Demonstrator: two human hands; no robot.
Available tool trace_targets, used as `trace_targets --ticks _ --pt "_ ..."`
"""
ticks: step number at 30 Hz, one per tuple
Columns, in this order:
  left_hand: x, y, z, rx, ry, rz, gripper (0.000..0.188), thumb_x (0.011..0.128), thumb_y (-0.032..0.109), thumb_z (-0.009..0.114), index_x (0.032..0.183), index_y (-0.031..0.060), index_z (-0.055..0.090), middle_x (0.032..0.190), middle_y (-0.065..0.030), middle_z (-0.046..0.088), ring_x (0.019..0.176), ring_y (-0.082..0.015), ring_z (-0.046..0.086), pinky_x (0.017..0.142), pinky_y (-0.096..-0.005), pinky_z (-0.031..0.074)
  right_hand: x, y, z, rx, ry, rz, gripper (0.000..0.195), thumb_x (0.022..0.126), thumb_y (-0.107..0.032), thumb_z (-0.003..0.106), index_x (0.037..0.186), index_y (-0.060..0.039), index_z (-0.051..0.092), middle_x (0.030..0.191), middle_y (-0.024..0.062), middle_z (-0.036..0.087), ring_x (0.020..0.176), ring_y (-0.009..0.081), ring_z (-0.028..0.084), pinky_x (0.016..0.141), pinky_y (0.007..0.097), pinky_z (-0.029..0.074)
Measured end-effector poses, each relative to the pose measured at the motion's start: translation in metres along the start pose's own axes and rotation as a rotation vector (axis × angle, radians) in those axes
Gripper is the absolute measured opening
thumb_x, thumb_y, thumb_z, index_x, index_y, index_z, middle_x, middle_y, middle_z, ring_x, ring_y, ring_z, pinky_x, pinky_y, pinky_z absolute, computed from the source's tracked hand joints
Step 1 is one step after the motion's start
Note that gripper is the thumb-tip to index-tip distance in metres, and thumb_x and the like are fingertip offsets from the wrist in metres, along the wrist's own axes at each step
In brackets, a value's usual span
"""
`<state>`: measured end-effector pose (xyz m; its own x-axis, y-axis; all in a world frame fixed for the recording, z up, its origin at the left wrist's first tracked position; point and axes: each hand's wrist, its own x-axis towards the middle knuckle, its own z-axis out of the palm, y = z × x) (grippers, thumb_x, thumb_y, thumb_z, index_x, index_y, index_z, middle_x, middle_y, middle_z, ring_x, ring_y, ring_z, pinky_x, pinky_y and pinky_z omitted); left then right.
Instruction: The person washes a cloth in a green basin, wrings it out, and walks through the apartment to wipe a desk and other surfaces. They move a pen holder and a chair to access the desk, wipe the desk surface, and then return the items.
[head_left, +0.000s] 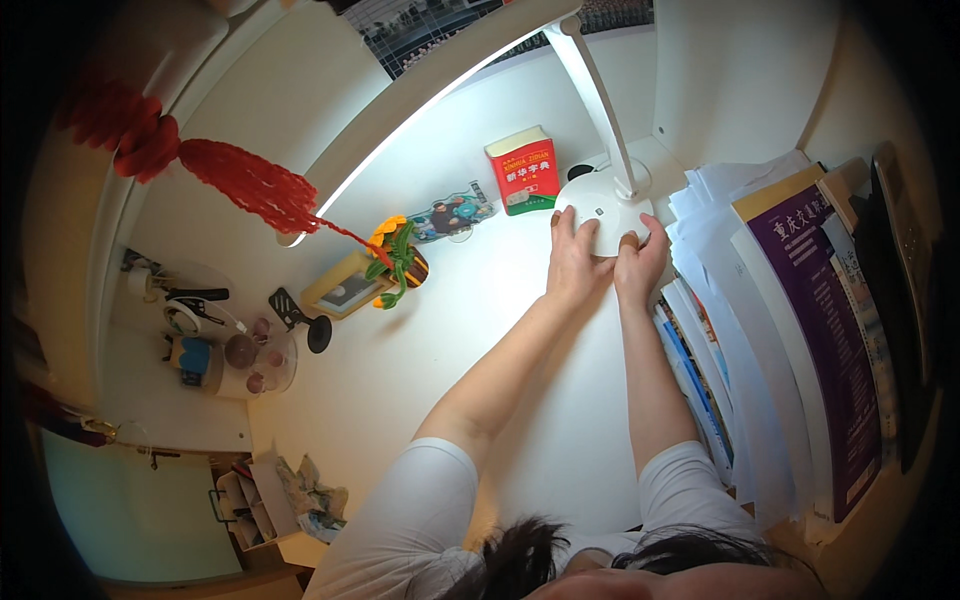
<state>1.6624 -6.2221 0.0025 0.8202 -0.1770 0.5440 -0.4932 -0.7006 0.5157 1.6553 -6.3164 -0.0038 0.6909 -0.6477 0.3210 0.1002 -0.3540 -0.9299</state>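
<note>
A white LED desk lamp stands at the back right of the white desk, its round base between my hands. My left hand grips the near left edge of that base, with fingers spread over its top. On the near right edge, my right hand holds on with its thumb and fingers. A slim white stem rises from the base to a long lit lamp bar that reaches out to the left. Just left of the base stands a thick red dictionary. The undersides of my fingers are hidden.
Tall stacks of papers and books line the right side, close to my right forearm. A red tassel hangs at the upper left. Along the back left are a crocheted potted flower, a picture frame and a black phone stand.
</note>
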Motion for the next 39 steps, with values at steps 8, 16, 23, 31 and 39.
trace_targets --ticks 8,16,23,31,39 --pt "0.001 0.003 0.005 0.02 -0.033 0.047 0.047 0.058 0.014 0.073 0.099 -0.0011 0.058 0.113 -0.0277 0.046 0.109 -0.0478 0.039 0.093 -0.0447 0.036 -0.002 -0.007 -0.004 -0.071 0.059 -0.025 0.033 0.073 -0.008 0.056 0.105 -0.0023 0.053 0.101 0.0172 0.055 0.093 0.031 0.052 0.081 0.0359 0.042" --pt "0.009 0.001 0.012 0.059 -0.077 0.302 0.027 0.07 0.01 0.057 0.096 0.0013 0.059 0.098 -0.0159 0.057 0.104 -0.0383 0.046 0.096 -0.049 0.031 -0.011 -0.033 -0.009 -0.18 0.055 -0.079 0.026 0.072 -0.01 0.06 0.098 -0.0081 0.053 0.099 0.0114 0.055 0.095 0.0306 0.048 0.083 0.0388 0.039" --pt "0.016 -0.006 0.032 -0.138 0.0 0.108 0.019 0.074 0.011 0.055 0.091 0.0033 0.06 0.101 -0.0191 0.056 0.106 -0.0411 0.044 0.094 -0.0437 0.035 -0.01 -0.023 -0.001 -0.065 0.006 -0.024 0.026 0.075 -0.012 0.06 0.099 -0.0077 0.052 0.098 0.0116 0.053 0.089 0.0288 0.048 0.076 0.0368 0.042" --pt "0.107 -0.029 0.022 -0.205 0.022 -0.243 0.02 0.079 0.013 0.052 0.092 0.0035 0.064 0.092 -0.0188 0.061 0.088 -0.0321 0.058 0.077 -0.0376 0.045 -0.003 -0.027 -0.009 -0.173 0.029 0.093 0.022 0.08 -0.019 0.059 0.097 -0.0067 0.054 0.095 0.0124 0.055 0.092 0.0281 0.05 0.082 0.0364 0.04" --pt "0.162 -0.074 0.067 0.185 -0.437 -0.194 0.026 0.074 0.008 0.052 0.096 0.0081 0.064 0.094 -0.0176 0.061 0.09 -0.0318 0.058 0.08 -0.0364 0.046 0.0 -0.03 -0.011 -0.114 -0.066 0.085 0.022 0.073 -0.012 0.062 0.093 -0.0058 0.055 0.099 0.0142 0.054 0.095 0.0299 0.05 0.084 0.0375 0.039"
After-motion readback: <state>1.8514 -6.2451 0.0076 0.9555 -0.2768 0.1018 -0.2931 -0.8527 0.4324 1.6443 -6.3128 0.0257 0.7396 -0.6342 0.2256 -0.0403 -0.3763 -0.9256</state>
